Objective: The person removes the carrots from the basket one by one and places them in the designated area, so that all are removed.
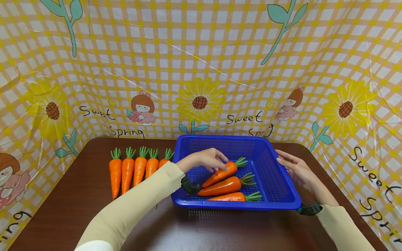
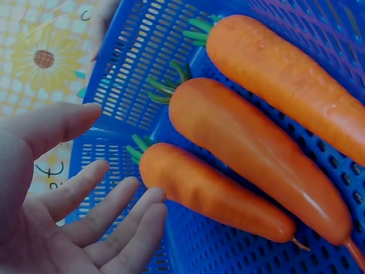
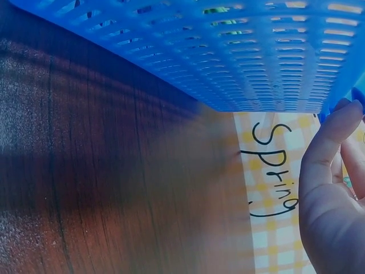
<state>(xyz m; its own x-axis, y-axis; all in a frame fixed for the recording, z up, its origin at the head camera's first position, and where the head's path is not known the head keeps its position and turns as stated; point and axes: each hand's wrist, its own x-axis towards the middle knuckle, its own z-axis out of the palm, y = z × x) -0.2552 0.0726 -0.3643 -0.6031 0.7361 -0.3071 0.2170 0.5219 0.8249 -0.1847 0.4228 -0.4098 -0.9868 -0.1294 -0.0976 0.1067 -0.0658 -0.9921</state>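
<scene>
The basket's (image 1: 235, 205) farthest carrot (image 1: 231, 168) lies near left fingers (image 2: 105, 210).

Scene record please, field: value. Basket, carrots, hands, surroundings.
surface: dark brown table
container: blue perforated basket
in basket: three carrots, tops toward person's right
on table: five visible carrots, left of basket, some partly hidden by sleeve
left hand: over farthest basket carrot, contact unclear
right hand: touching basket's right rim
backdrop: sunflower-print checked cloth

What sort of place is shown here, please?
Probably a small staged tabletop corner: a patterned cloth hangs behind and at both sides of a brown table, where a neat row of carrots lies beside a blue basket.
</scene>
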